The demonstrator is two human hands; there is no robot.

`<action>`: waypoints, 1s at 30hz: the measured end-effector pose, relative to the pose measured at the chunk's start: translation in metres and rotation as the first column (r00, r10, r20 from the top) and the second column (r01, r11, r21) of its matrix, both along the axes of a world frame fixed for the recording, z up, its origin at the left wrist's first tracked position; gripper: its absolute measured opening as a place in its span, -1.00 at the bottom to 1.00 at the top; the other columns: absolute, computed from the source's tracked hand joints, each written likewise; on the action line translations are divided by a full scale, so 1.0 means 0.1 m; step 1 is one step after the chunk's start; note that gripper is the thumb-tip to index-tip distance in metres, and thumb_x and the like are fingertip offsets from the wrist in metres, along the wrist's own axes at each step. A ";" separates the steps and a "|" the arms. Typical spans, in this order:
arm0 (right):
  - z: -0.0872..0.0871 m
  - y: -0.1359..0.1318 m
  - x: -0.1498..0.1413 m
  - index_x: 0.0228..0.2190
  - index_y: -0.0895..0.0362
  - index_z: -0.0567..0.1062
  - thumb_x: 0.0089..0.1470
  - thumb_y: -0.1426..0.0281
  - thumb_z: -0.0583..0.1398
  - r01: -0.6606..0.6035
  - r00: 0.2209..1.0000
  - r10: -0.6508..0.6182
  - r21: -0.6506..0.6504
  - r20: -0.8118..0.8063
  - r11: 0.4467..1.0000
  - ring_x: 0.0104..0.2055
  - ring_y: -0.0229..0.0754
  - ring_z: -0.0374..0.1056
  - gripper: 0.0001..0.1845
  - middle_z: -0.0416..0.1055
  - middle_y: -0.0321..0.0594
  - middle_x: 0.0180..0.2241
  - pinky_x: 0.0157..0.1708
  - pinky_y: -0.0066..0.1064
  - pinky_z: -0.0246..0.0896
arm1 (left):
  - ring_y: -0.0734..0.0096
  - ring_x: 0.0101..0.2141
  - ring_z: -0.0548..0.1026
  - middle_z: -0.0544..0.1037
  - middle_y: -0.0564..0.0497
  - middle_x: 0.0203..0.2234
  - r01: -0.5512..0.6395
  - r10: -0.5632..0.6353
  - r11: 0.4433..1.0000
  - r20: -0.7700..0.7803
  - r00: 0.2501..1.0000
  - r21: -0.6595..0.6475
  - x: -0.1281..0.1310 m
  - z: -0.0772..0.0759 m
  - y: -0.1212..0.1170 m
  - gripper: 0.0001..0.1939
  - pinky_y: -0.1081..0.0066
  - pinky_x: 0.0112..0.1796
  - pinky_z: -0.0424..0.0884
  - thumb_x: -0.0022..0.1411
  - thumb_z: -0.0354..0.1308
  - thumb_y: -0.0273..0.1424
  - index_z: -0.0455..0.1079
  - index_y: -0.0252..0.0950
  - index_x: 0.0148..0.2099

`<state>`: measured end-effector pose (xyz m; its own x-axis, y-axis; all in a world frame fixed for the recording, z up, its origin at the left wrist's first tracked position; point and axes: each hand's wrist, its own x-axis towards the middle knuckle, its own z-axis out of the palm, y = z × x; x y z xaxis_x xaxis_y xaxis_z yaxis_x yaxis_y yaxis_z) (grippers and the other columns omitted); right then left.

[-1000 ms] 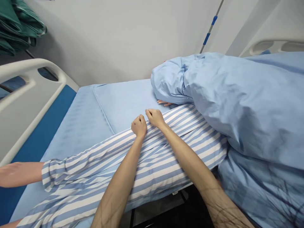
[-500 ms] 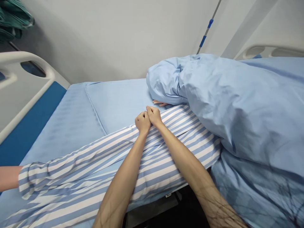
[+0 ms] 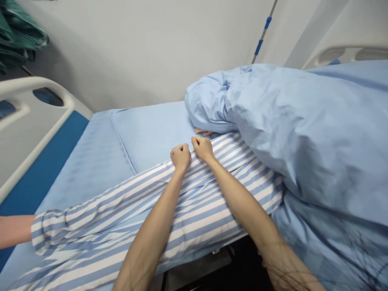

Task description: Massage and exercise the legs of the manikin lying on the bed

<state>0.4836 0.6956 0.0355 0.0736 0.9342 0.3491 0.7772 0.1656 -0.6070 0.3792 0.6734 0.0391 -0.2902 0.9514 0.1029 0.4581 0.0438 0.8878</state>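
Note:
My left hand (image 3: 181,157) is closed in a fist, thumb side up, over the far thigh of the striped trousers (image 3: 224,198). Just to its right, my right hand (image 3: 202,148) makes a similar fist above the same thigh. A small gap separates the two fists, and no cloth is seen pulled up into either one. The trousers, blue and white, are on the legs of a figure lying on the bed. Fingers of that figure's hand (image 3: 204,131) peek out from beneath the blue quilt (image 3: 266,109), just beyond my right hand.
The quilt is bunched over the figure's upper body on the right. A bare ankle (image 3: 16,230) of the figure lies by the bed's end board (image 3: 33,109). Behind the bed are the wall and a pole (image 3: 263,36) with blue clamps. Green cloth (image 3: 21,36) hangs at upper left.
My fists, which were touching, have moved slightly apart: the right one went right, the left one a little left and nearer. The view has shifted slightly.

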 end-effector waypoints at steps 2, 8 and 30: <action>0.02 0.01 0.01 -0.62 0.14 0.33 0.28 0.27 -0.01 -0.002 0.999 0.002 0.007 -0.054 1.000 -0.52 -0.30 0.10 -0.54 0.28 -0.29 -0.61 -0.45 -0.43 -0.19 | 0.48 -0.59 0.28 0.30 0.07 -0.75 0.005 -0.007 1.000 0.079 0.997 0.026 0.07 0.07 0.06 -0.63 0.46 -0.42 0.24 0.15 -0.10 -0.33 0.19 -0.25 -0.67; 0.02 0.05 0.07 -0.62 0.15 0.31 0.28 0.27 -0.03 0.016 0.962 -0.002 0.049 -0.274 0.999 -0.51 -0.31 0.11 -0.53 0.27 -0.33 -0.61 -0.45 -0.48 -0.09 | 0.49 -0.54 0.27 0.30 0.06 -0.68 -0.074 0.067 0.993 0.082 0.994 0.096 0.42 0.10 0.22 -0.65 0.46 -0.47 0.17 0.20 -0.12 -0.34 0.15 -0.25 -0.63; 0.05 0.15 0.47 -0.67 0.16 0.30 0.22 0.32 0.03 0.038 0.975 -0.027 0.048 -0.222 0.998 -0.54 -0.33 0.05 -0.56 0.22 -0.36 -0.66 -0.47 -0.50 -0.12 | 0.48 -0.54 0.27 0.31 0.07 -0.68 0.051 -0.056 0.986 0.028 0.998 0.158 0.65 0.21 0.27 -0.59 0.47 -0.41 0.15 0.27 -0.16 -0.31 0.15 -0.27 -0.62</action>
